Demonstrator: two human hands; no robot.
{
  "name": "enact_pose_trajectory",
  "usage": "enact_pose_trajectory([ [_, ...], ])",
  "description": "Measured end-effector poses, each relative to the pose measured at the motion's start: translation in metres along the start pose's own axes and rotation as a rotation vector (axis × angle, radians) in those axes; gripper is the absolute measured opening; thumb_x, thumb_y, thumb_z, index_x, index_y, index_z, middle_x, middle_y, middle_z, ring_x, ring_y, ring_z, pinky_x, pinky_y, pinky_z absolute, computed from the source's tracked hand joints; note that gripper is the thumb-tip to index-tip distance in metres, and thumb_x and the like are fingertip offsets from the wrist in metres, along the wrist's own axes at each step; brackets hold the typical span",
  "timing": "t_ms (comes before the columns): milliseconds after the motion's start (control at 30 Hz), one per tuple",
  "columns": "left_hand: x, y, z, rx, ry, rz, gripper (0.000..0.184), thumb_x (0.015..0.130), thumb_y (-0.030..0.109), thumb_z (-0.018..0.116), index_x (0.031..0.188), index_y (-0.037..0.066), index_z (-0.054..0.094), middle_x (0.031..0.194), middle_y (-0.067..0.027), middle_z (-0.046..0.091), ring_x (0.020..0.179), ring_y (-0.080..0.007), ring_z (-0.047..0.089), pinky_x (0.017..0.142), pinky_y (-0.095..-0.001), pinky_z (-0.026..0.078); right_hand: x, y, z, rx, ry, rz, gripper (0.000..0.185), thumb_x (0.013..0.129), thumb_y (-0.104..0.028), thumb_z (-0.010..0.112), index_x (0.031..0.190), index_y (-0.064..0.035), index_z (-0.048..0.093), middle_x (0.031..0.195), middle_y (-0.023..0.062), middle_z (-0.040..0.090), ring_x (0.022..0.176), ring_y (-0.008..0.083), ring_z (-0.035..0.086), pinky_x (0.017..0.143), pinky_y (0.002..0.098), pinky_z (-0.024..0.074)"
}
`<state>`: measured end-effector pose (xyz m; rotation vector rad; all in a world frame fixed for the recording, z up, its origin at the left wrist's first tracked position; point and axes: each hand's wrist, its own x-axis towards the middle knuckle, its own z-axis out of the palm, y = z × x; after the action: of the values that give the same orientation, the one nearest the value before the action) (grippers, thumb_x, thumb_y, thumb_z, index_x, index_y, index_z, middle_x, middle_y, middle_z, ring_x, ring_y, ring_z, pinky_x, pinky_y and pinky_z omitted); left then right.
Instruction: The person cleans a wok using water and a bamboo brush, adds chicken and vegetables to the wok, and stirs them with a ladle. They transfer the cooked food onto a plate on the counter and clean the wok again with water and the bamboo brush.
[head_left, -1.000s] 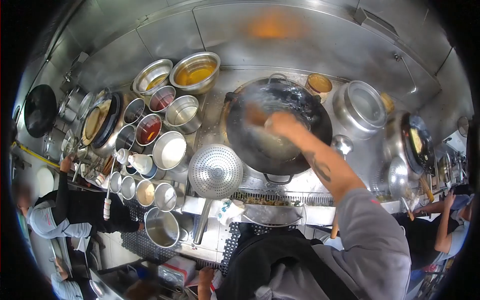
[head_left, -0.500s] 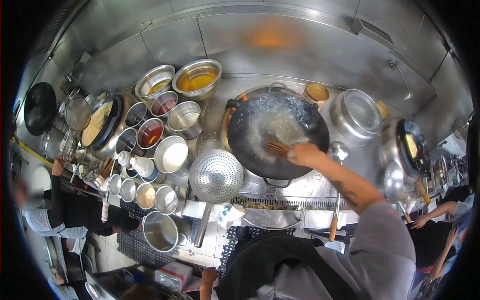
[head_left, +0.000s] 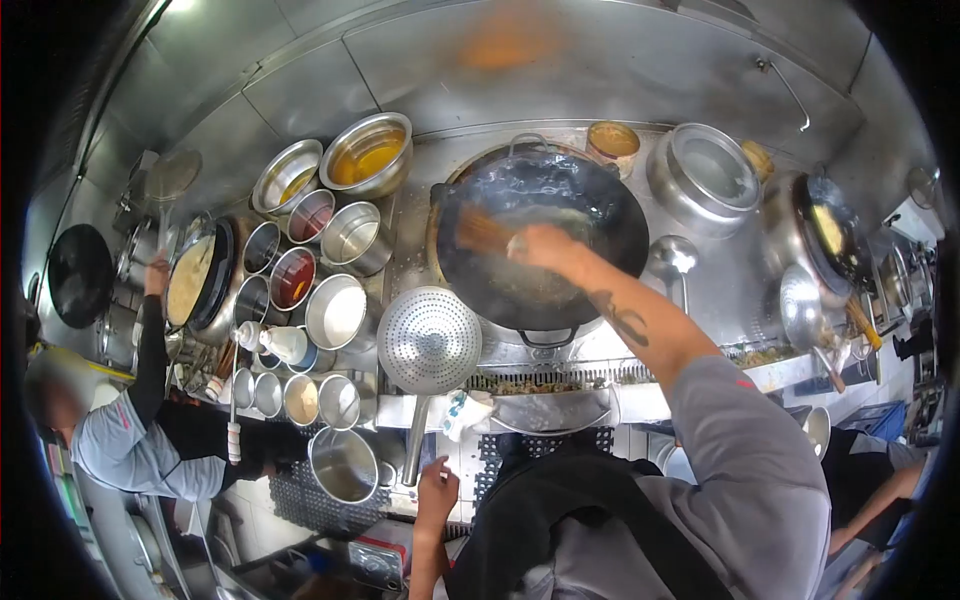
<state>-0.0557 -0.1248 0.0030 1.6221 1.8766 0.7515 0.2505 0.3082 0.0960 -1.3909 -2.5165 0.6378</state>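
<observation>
A large black wok point(head_left: 600, 215) sits on the stove at centre, with some liquid and faint steam inside. Over its left half, my right hand point(head_left: 545, 248) is closed round a brown bristle brush point(head_left: 482, 232), blurred by motion. My left hand point(head_left: 437, 490) hangs low in front of the stove edge, fingers partly curled and apart, with nothing in it. Just above that hand is the handle of a perforated metal strainer point(head_left: 430, 340), which rests beside the wok. A crumpled white cloth point(head_left: 466, 412) lies on the stove's front edge.
Metal pots of sauces and powders point(head_left: 337, 312) stand left of the wok, with two oil bowls point(head_left: 367, 155) behind. To the right are a lidded pot point(head_left: 705, 180) and a ladle point(head_left: 673, 256). A co-worker point(head_left: 140, 440) stands at the far left; another is at the far right.
My right hand and the brush have swept from the wok's lower middle to its left side. My left hand has risen, its fingers now looser. The left co-worker's arm has lifted a strainer.
</observation>
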Motion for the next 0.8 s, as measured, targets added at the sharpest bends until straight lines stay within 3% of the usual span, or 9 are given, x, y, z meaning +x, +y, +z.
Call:
enact_pose_trajectory([
  [67, 0.025, 0.045, -0.008, -0.062, 0.0, -0.056, 0.044, 0.078, 0.01, 0.063, 0.119, -0.004, 0.056, 0.103, -0.0223, 0.06, 0.088, -0.0353, 0.06, 0.076, -0.0446, 0.05, -0.036, -0.026, -0.002, 0.05, -0.119, 0.025, 0.035, 0.081, -0.041, 0.067, 0.099, -0.0112, 0.069, 0.094, 0.0168, 0.069, 0.087, 0.0368, 0.066, 0.079, 0.0459, 0.0516],
  [167, 0.057, 0.066, -0.001, 0.29, 0.088, 0.197, 0.066, 0.076, 0.025, 0.068, 0.131, -0.002, 0.047, 0.114, -0.0268, 0.054, 0.099, -0.0383, 0.057, 0.084, -0.047, 0.048, -0.107, -0.026, -0.048, -0.017, -0.313, -0.05, 0.037, 0.081, -0.041, 0.067, 0.101, -0.0108, 0.069, 0.094, 0.018, 0.069, 0.088, 0.0364, 0.066, 0.079, 0.0444, 0.0521],
  [267, 0.077, 0.075, 0.015, 0.554, -0.096, 0.001, 0.089, 0.07, 0.04, 0.072, 0.141, -0.001, 0.036, 0.118, -0.0289, 0.051, 0.107, -0.0414, 0.053, 0.09, -0.0481, 0.047, -0.16, 0.009, -0.106, -0.157, -0.398, 0.198, 0.038, 0.08, -0.042, 0.067, 0.102, -0.0102, 0.069, 0.086, 0.0177, 0.07, 0.08, 0.0345, 0.068, 0.074, 0.0423, 0.0533],
  [400, 0.105, 0.07, 0.035, 0.679, -0.272, -0.035, 0.096, 0.069, 0.044, 0.072, 0.142, -0.003, 0.032, 0.112, -0.0257, 0.056, 0.1, -0.0397, 0.059, 0.085, -0.0473, 0.05, -0.228, 0.045, -0.155, -0.235, 0.025, 0.433, 0.034, 0.079, -0.04, 0.067, 0.098, -0.0118, 0.072, 0.086, 0.0176, 0.07, 0.083, 0.0351, 0.067, 0.076, 0.045, 0.053],
  [533, 0.116, 0.038, 0.048, 0.527, -0.182, 0.004, 0.08, 0.071, 0.027, 0.074, 0.136, -0.003, 0.037, 0.103, -0.0249, 0.059, 0.095, -0.0401, 0.061, 0.084, -0.0447, 0.051, -0.325, 0.026, -0.134, -0.052, 0.443, 0.646, 0.043, 0.087, -0.038, 0.064, 0.118, -0.0085, 0.061, 0.089, 0.0213, 0.068, 0.085, 0.0383, 0.067, 0.074, 0.0448, 0.0518],
  [600, 0.11, 0.043, 0.038, 0.138, -0.067, 0.066, 0.067, 0.073, 0.016, 0.071, 0.131, -0.005, 0.042, 0.108, -0.0211, 0.06, 0.097, -0.0329, 0.061, 0.086, -0.0391, 0.05, -0.376, 0.042, -0.07, 0.111, 0.741, 0.556, 0.05, 0.089, -0.039, 0.063, 0.123, -0.0029, 0.057, 0.089, 0.0237, 0.068, 0.086, 0.0385, 0.067, 0.074, 0.043, 0.052],
  [667, 0.117, 0.061, 0.026, -0.286, -0.034, -0.022, 0.061, 0.075, 0.013, 0.068, 0.128, -0.005, 0.046, 0.111, -0.0172, 0.06, 0.099, -0.0281, 0.061, 0.087, -0.0368, 0.049, -0.442, 0.101, 0.028, -0.048, 0.738, 0.79, 0.054, 0.089, -0.039, 0.064, 0.121, 0.004, 0.057, 0.086, 0.0233, 0.067, 0.083, 0.0338, 0.068, 0.072, 0.0387, 0.0517],
  [733, 0.129, 0.081, 0.033, -0.904, -0.174, -0.478, 0.05, 0.078, 0.007, 0.063, 0.126, 0.001, 0.05, 0.11, -0.0093, 0.06, 0.1, -0.0233, 0.06, 0.086, -0.0333, 0.048, -0.491, 0.103, 0.059, 0.945, 0.549, 1.159, 0.047, 0.087, -0.039, 0.068, 0.111, 0.0018, 0.066, 0.081, 0.0082, 0.066, 0.073, 0.013, 0.06, 0.065, 0.0287, 0.0493],
  [800, 0.153, 0.092, 0.053, -1.089, -0.369, -0.593, 0.036, 0.085, 0.021, 0.063, 0.116, 0.006, 0.054, 0.094, -0.006, 0.06, 0.079, -0.0227, 0.062, 0.072, -0.039, 0.054, -0.495, 0.094, 0.049, 0.929, 0.619, 1.235, 0.047, 0.087, -0.037, 0.068, 0.112, 0.0024, 0.066, 0.084, 0.007, 0.067, 0.072, 0.0123, 0.061, 0.063, 0.0269, 0.0489],
])
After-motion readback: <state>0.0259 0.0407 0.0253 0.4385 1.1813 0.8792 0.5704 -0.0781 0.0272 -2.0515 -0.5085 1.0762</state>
